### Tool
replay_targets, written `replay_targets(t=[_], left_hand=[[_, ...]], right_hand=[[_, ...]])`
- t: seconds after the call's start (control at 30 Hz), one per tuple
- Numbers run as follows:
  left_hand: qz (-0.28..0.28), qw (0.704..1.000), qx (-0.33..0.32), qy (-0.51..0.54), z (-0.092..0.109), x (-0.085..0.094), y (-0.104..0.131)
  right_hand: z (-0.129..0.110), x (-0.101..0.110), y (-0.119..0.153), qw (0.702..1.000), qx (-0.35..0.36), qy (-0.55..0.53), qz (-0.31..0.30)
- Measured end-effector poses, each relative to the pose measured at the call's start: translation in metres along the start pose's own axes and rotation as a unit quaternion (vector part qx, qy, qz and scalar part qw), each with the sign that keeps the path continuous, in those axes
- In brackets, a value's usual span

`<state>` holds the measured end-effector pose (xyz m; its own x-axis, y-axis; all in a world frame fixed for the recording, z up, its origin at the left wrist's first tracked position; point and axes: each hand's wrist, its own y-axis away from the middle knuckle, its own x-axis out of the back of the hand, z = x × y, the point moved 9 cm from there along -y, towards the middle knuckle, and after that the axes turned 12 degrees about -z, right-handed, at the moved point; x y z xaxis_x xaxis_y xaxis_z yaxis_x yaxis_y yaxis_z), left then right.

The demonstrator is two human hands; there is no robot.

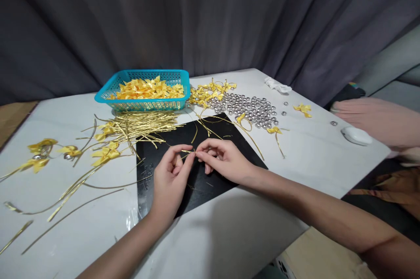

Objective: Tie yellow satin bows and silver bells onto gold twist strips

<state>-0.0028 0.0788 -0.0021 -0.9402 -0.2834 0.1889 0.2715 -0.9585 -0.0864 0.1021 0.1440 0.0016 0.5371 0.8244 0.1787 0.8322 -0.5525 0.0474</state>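
Over a black mat [213, 183], my left hand [169, 178] and my right hand [226, 161] meet fingertip to fingertip. A thin gold wire strand [186, 151] shows between them, pinched by the thumb and index finger of each hand. The fingers partly hide it, so its ends are hard to make out. Just beyond the hands lies a pile of similar gold strands [147, 126]. Yellow ribbon bows [106, 153] with gold stems rest to the left of the mat, some beside silver bells [68, 155].
A blue plastic basket [144, 105] full of yellow bows stands at the back. Many small silver bells [252, 108] are spread right of it, beside more bows [210, 93]. A crumpled tissue [278, 85] and a white mouse-shaped object [357, 136] lie near the table's right edge.
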Motion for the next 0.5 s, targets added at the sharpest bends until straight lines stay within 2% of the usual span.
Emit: replay_targets(t=[0.1, 0.5], left_hand=[[-0.005, 1.0, -0.009, -0.01, 0.0012, -0.0008, -0.0002], [-0.028, 0.999, 0.039, -0.015, -0.0086, -0.0043, -0.0027]], right_hand=[[-0.0003, 0.0001, 0.0006, 1.0, 0.002, -0.005, -0.002], [-0.0055, 0.0024, 0.0012, 0.999, 0.021, 0.032, 0.008]])
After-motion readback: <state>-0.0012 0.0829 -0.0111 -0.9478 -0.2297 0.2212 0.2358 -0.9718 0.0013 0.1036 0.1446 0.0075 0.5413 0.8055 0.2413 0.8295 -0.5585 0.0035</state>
